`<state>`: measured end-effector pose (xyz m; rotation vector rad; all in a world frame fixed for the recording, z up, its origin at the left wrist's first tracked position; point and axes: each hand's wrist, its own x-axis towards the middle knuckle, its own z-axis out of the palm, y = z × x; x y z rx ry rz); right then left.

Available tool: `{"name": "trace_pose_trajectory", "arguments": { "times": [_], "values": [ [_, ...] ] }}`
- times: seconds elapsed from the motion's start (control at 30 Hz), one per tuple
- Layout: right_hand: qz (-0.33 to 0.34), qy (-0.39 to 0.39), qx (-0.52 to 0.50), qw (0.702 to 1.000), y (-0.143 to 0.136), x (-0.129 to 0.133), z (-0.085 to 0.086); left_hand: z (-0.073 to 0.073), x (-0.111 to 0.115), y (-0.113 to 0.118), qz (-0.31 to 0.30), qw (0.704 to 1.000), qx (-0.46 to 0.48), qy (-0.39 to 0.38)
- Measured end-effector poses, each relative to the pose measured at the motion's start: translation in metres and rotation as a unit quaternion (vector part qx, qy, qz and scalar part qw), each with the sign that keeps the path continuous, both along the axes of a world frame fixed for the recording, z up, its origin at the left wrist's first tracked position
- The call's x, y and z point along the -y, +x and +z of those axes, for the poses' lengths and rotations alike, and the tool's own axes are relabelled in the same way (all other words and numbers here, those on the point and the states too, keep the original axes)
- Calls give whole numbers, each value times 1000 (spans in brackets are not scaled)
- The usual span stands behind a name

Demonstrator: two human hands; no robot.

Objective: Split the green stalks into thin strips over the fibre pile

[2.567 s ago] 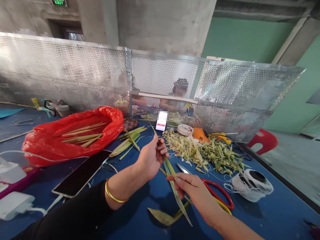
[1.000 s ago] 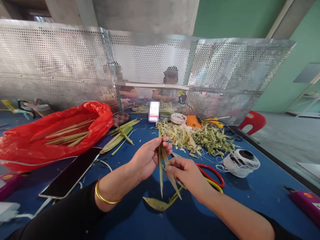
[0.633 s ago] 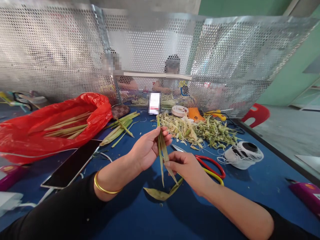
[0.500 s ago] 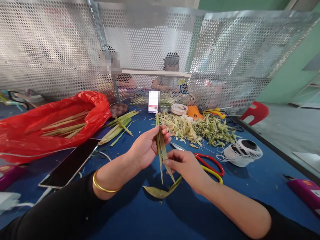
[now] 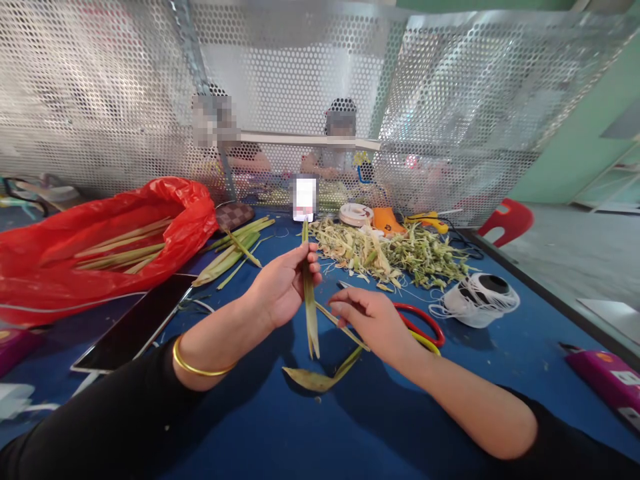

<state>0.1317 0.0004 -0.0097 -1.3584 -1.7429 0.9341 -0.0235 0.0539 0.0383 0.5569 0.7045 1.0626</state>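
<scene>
Green leaf strips (image 5: 310, 310) are pinched between the thumb and fingers of my left hand (image 5: 287, 283), their lower ends hanging toward me. Just right of them is my right hand (image 5: 373, 320), its fingers curled; a thin dry strip (image 5: 345, 327) passes below its fingertips, and whether they grip it I cannot make out. A bent leaf piece (image 5: 310, 380) lies on the blue table below both hands. Scissors with red and yellow handles (image 5: 425, 320) are partly hidden behind my right hand.
A red plastic bag (image 5: 195, 207) of long leaves, loose leaves (image 5: 230, 253) and a tablet (image 5: 135, 323) are at left. Leaf scraps (image 5: 370, 250), a tape roll (image 5: 356, 214) and a white thread spool (image 5: 483, 300) are beyond and right. People sit behind the perforated screen (image 5: 295, 73).
My right hand has come away from the strips in my left hand. The held strips now lie closer together, and a separate thin strip shows under my right fingers.
</scene>
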Motion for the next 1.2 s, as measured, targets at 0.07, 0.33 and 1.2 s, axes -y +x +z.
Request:
{"name": "trace_pose_trajectory", "arguments": {
  "times": [0.07,0.33,1.2],
  "values": [
    [-23,82,148,985,7,-5,-2,4,-6,-7,18,1000,-19,5],
    [-37,58,260,963,5,-7,-14,6,-19,-18,63,996,-63,3],
    [-6,-126,-221,967,-14,7,-3,-18,20,15,23,998,-58,1]
  ]
}}
